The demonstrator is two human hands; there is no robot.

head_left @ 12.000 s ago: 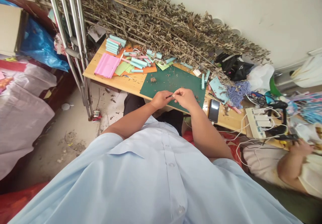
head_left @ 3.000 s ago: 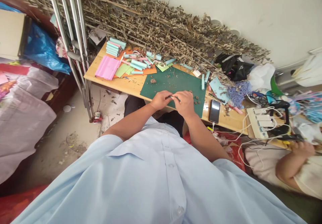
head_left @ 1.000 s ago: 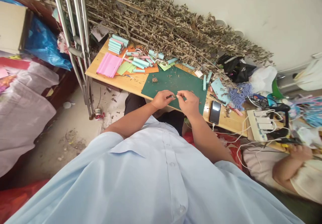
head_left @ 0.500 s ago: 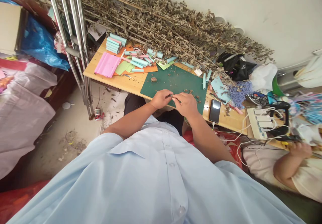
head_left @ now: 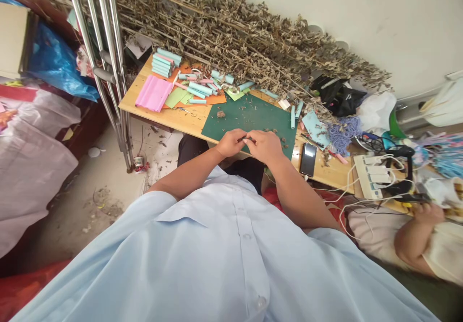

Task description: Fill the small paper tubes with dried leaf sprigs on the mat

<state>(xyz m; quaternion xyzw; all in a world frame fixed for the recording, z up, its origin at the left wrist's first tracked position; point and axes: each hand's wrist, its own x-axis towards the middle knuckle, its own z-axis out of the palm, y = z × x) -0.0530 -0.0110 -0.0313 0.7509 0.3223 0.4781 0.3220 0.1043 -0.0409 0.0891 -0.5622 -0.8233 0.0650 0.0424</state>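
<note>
My left hand and my right hand meet at the near edge of a dark green cutting mat. Fingers and thumbs of both are pinched together, tip to tip. A small dark bit shows between them, mostly covered, and I cannot make out what it is. On the mat beyond my hands lies a brown clump of dried plant, with crumbs scattered around it. More brown bits lie to the right of my right hand.
Dried leafy stalks are heaped along the wall. Blue paper rolls and pink paper lie at the table's left. A phone and a power strip are right. Metal crutches stand left; another person's arm is far right.
My right hand has shifted slightly left, closer against my left fingers, and the dark bit between them is more covered. The other person's hand at far right has moved a little.
</note>
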